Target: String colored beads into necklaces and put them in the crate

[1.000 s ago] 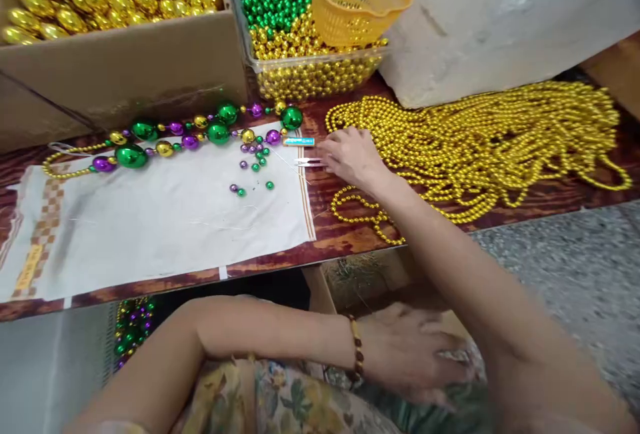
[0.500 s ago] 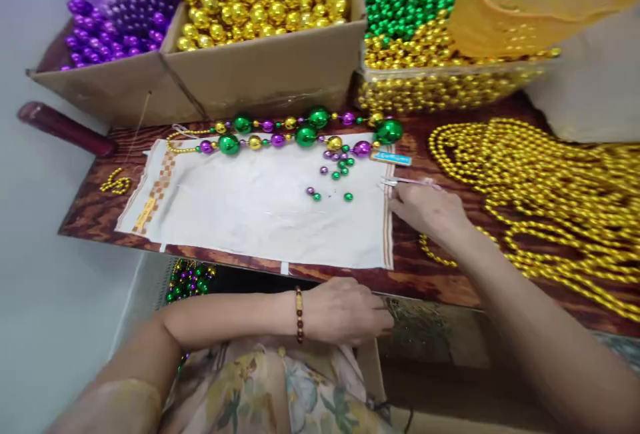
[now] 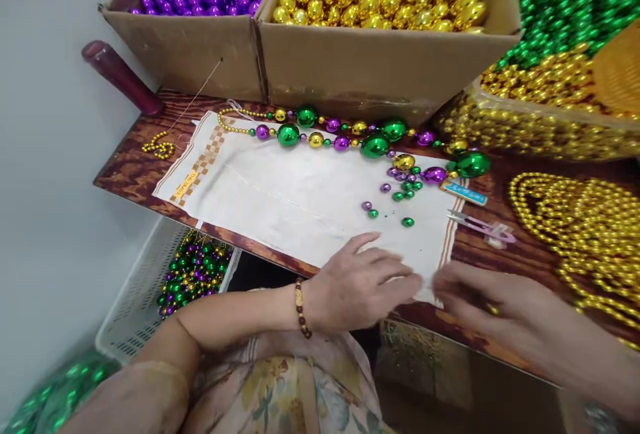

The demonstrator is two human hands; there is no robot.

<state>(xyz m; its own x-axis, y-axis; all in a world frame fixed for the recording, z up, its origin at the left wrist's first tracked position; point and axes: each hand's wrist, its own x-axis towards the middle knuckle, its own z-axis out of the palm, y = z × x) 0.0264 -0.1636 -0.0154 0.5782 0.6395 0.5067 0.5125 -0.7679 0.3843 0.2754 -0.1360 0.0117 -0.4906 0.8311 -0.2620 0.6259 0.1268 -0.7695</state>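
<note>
White cloth (image 3: pixel 285 201) has snips (image 3: pixel 483 226) across its right edge; right hand (image 3: pixel 510 295), now away from them, nears left hand (image 3: pixel 363 281); both grips unclear.

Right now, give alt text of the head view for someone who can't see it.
Someone's left hand and right hand nearly meet at the near edge of a white cloth. A green, purple and gold bead strand lies along its far edge, with loose beads and snips at right.
</note>
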